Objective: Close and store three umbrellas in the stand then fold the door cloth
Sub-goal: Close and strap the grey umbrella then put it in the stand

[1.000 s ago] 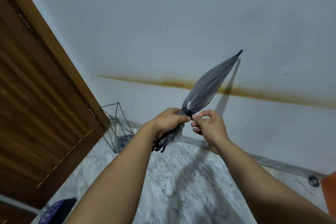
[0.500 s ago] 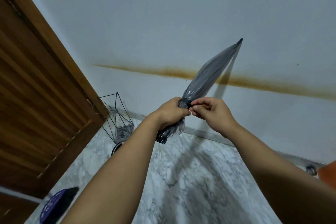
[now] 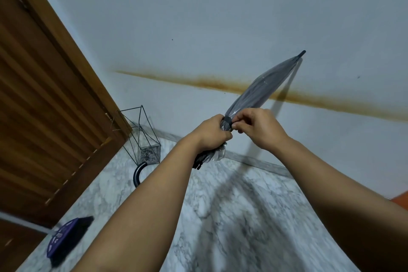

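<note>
Furled umbrella (image 3: 260,88): left hand (image 3: 213,133) grips canopy, right hand (image 3: 257,127) pinches strap (image 3: 227,122) (fastening step; stand (image 3: 141,137) likely next).

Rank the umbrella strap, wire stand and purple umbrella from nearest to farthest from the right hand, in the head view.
1. Umbrella strap: pinched by the right hand.
2. Wire stand: left, by the door.
3. Purple umbrella: bottom left, on the floor.

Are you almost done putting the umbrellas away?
Not yet. The wire stand looks empty. The left hand grips the clear umbrella, already folded shut, while the right hand pinches its black strap. A purple umbrella waits on the floor. No third umbrella or door cloth in view.
</note>
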